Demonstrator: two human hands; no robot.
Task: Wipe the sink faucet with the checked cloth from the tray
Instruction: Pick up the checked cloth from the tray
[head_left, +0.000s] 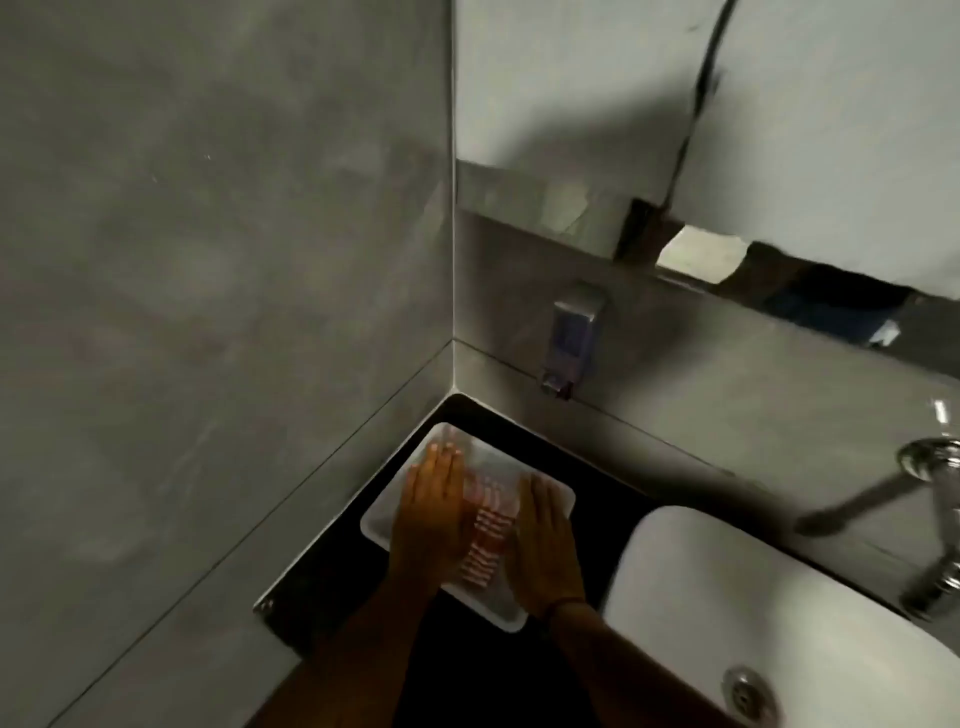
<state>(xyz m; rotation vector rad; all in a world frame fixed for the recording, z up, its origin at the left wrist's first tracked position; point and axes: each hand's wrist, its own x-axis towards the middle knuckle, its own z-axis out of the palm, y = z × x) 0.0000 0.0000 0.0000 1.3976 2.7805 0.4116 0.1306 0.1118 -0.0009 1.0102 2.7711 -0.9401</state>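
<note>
Checked cloth (485, 535) lying in the white tray (384, 525) on the dark counter (613, 483), left of the sink (691, 587); left hand (434, 512) and right hand (543, 551) flat, fingers outstretched, over the cloth; faucet (935, 519) far right

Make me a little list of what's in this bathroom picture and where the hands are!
cloth: red and white checked cloth, lying in the tray
tray: white rectangular tray, on the black counter in the corner
left hand: flat, open, on the cloth's left side
right hand: flat, open, on its right side
sink: white basin, right of the tray
faucet: shiny metal faucet, far right, untouched
</note>
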